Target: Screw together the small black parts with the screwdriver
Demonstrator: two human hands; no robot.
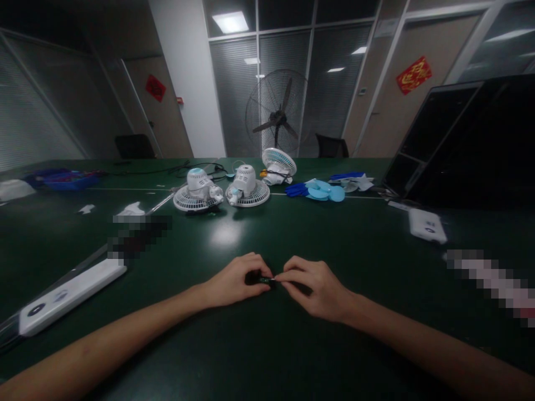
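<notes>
2 pinches hold 1 dark piece [266, 280]: left hand [236, 280] should steady it, right hand [320, 287], at 3 o'clock, work gently.

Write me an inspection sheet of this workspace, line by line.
Surface: smooth dark-green tabletop, reflecting light.
Job's things: small dark object between the hands; details too small to tell.
Clutter: three white, round plastic fan units; a light-blue, lobed piece to their right.
Grip: left hand holds the object; right hand has fingertips at its end, hold unclear.
Cables: thin black cables behind and left of the fan units.
Surroundings: large black wire-caged fan beyond the table; red decorations on doors.
</notes>
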